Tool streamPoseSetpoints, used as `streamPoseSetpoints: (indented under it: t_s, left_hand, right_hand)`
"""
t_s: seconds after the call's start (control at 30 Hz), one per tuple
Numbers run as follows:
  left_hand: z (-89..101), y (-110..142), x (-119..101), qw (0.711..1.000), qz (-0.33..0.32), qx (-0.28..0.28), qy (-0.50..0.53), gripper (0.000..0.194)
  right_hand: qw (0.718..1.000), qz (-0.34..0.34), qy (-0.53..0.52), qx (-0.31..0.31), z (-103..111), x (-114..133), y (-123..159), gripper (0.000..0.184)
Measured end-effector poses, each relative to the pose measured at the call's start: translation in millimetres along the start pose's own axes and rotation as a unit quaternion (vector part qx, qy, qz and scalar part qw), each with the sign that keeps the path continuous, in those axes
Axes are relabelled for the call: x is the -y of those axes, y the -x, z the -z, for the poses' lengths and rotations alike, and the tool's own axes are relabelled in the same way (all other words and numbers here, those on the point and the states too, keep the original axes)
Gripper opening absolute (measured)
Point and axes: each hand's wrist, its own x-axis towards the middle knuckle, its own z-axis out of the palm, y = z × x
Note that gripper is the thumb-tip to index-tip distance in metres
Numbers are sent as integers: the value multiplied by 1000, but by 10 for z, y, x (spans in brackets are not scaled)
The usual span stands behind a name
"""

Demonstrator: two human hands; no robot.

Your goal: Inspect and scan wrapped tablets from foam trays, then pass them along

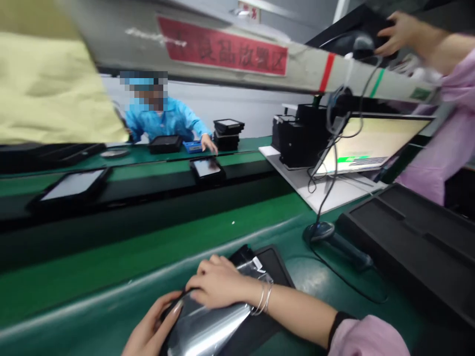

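A flat, glossy screen panel [215,324] lies at a slant in front of me, with a clear shiny film over it and a small white label near its far end. My left hand [156,321] grips its left edge, thumb on top and fingers curled around the side. Across the panel's upper edge lies my right hand [218,282], its fingers bent down close to the left thumb; their tips are partly hidden. Under the panel rests a black flat tray [272,262] on the green bench.
A corded barcode scanner [341,244] and black trays [415,237] lie to the right, near a monitor [363,146]. Framed devices [208,169] sit on the conveyor. A co-worker in blue [166,113] works opposite; another person's hand [403,37] reaches over the shelf beam [304,66].
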Motion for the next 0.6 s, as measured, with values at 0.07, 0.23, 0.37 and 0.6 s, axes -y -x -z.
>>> streamPoseSetpoints:
  t_s: [0.07,0.23,0.37,0.6]
  left_hand:
    - [-42,87,-168,1000,-7,15,-7,54]
    - [-109,227,-274,999,34,4,10,56]
    - [-87,407,-242,994,103,5,34,48]
    - [-172,837,-334,991,117,40,51,38]
  right_hand:
    - [1000,2,-15,-13,-37,-5,40,31]
    - [998,14,-58,-26,-130,-28,93,27]
    - [997,22,-73,-22,-161,-42,105,25]
    - [998,22,-65,-10,-163,-41,114,26]
